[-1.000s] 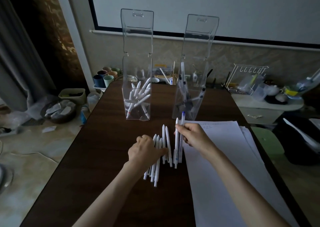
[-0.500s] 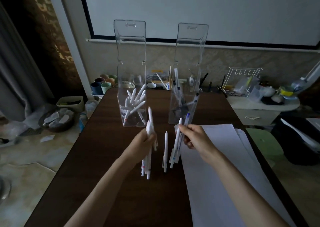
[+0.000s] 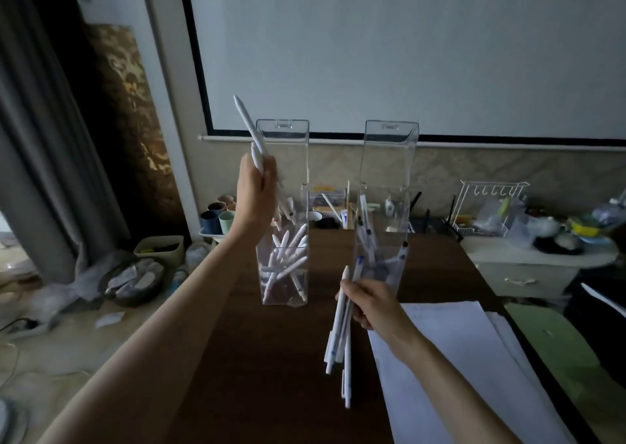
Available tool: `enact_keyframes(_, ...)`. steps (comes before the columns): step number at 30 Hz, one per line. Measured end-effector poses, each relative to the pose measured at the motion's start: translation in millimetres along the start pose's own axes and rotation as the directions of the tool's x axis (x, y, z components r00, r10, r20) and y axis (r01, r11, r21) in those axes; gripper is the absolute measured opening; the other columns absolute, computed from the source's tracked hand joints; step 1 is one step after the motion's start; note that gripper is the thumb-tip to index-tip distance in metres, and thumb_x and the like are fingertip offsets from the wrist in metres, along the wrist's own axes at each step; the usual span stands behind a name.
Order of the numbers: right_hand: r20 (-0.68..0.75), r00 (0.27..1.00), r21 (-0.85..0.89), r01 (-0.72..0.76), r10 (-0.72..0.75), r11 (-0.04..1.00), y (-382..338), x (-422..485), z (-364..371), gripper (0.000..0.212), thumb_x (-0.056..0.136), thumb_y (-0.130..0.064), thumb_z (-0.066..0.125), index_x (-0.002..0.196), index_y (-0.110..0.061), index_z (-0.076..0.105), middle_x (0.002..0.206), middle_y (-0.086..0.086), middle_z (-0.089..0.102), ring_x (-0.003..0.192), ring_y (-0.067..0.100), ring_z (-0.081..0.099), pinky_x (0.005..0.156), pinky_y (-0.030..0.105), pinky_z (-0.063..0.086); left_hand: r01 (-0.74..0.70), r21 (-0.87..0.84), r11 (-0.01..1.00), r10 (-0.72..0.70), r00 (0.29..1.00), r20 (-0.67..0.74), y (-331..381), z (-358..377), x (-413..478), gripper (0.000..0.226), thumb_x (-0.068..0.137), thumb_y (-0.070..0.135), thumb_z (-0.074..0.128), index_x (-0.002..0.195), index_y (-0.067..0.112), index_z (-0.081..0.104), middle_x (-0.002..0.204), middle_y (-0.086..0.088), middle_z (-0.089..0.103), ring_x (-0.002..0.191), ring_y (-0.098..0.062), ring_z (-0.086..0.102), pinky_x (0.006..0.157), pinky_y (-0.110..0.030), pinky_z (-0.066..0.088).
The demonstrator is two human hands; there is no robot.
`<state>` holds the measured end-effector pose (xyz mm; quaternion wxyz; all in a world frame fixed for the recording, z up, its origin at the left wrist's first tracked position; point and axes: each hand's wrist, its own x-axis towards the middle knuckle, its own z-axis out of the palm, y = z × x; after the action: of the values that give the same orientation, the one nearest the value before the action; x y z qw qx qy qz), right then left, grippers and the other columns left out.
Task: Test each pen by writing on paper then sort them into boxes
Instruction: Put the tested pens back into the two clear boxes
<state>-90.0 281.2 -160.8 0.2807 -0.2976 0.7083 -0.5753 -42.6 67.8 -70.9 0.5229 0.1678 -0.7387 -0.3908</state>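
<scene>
Head view, dim room. Dark wood table (image 3: 264, 359) fills the middle, and a sheet stack of paper (image 3: 457, 359) lies on its right side. Two tall clear boxes stand upright at the far end with lids up. The left box (image 3: 291, 159) holds loose white pens (image 3: 288, 264); the right box (image 3: 389, 159) holds pens with blue marks (image 3: 367, 237). My left hand (image 3: 254, 196) is raised in front of the left box, fingers curled round a left bundle (image 3: 249, 125) of white pens, tilted, with the lower ends at the box mouth. Can't tell if they're inside. My right hand (image 3: 371, 303) is low, just in front of the right box, gripping a right bundle (image 3: 338, 338) of several pens that hangs above the table beside the paper edge.
</scene>
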Motion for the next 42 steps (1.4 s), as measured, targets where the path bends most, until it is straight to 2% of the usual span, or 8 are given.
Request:
enact_keyframes(8,-0.001,1.000,-0.022,-0.019,0.019,1.000,-1,-1,-5,0.035,0.097,-0.025,0.050,0.090,0.008,0.061,0.045,-0.010,0.039,0.039,0.001,0.039,0.043,0.011,0.032,0.089,0.490,0.867,-0.289,0.891,0.350,-45,8,-10,0.031,0.083,0.026,0.069,0.086,-0.005,0.066,0.080,-0.015,0.066,0.071,-0.027,0.060,0.068,-0.036,0.049)
enact_keyframes(17,-0.061,0.996,0.060,0.064,-0.060,0.996,-14,8,-5,0.034,0.095,-0.028,0.052,0.093,0.004,0.066,0.052,-0.002,0.038,0.044,0.006,0.035,0.043,0.015,0.029,0.048,0.243,0.969,-0.095,0.978,0.186,-13,-26,-59,0.033,0.079,0.026,0.070,0.107,0.011,0.061,0.101,-0.005,0.062,0.085,-0.017,0.060,0.075,-0.028,0.053)
enact_keyframes(21,-0.011,0.993,0.096,0.115,-0.115,0.989,-15,7,1,0.030,0.094,-0.031,0.052,0.092,-0.005,0.068,0.057,-0.001,0.044,0.048,0.007,0.040,0.045,0.016,0.031,0.094,0.240,0.966,-0.236,0.697,0.678,-1,-31,-92,0.041,0.068,0.057,0.056,0.087,0.022,0.064,0.081,-0.008,0.066,0.071,-0.026,0.064,0.064,-0.033,0.055)
enact_keyframes(25,0.013,0.988,0.136,0.148,-0.151,0.980,-17,4,5,0.029,0.096,-0.029,0.050,0.093,-0.008,0.069,0.058,0.000,0.040,0.048,0.008,0.037,0.046,0.019,0.028,0.084,0.269,0.959,-0.270,0.552,0.789,-5,-20,-112,0.031,0.076,0.051,0.059,0.089,0.024,0.065,0.083,-0.003,0.067,0.071,-0.017,0.062,0.067,-0.033,0.053)
enact_keyframes(28,0.007,0.989,0.108,0.149,-0.151,0.983,-18,3,6,0.027,0.097,-0.029,0.048,0.093,-0.010,0.068,0.057,-0.004,0.042,0.049,0.006,0.039,0.046,0.016,0.031,0.016,0.219,0.976,-0.188,0.580,0.792,-6,-21,-115,0.003,0.088,0.024,0.060,0.086,0.026,0.061,0.080,0.006,0.063,0.069,-0.004,0.061,0.065,-0.020,0.051)
enact_keyframes(34,-0.148,0.961,0.066,0.246,-0.235,0.967,-35,10,-3,0.021,0.097,-0.026,0.047,0.086,-0.012,0.058,0.064,-0.002,0.048,0.055,0.004,0.048,0.049,0.012,0.038,0.007,0.218,0.976,-0.058,0.972,0.228,7,-38,-66,0.002,0.088,0.015,0.061,0.087,0.014,0.059,0.072,0.009,0.059,0.059,-0.001,0.057,0.055,-0.009,0.046)
enact_keyframes(38,-0.237,0.906,-0.097,0.336,-0.350,0.937,-35,11,-7,0.023,0.098,-0.030,0.044,0.091,-0.011,0.055,0.068,0.004,0.048,0.058,0.018,0.044,0.050,0.023,0.037,0.085,0.419,0.904,-0.200,0.951,0.237,-2,-33,-27,0.016,0.088,0.018,0.063,0.083,0.004,0.069,0.070,-0.011,0.067,0.048,-0.011,0.055,0.050,-0.020,0.047)
enact_keyframes(42,-0.500,0.685,-0.274,0.456,-0.530,0.847,-44,17,-27,0.019,0.099,-0.028,0.041,0.092,-0.013,0.051,0.066,0.001,0.048,0.047,0.005,0.040,0.042,0.014,0.032,0.048,0.598,0.800,-0.305,0.891,0.337,-21,-26,-28,0.028,0.086,0.022,0.066,0.087,-0.006,0.066,0.077,-0.017,0.066,0.066,-0.027,0.057,0.061,-0.032,0.046)
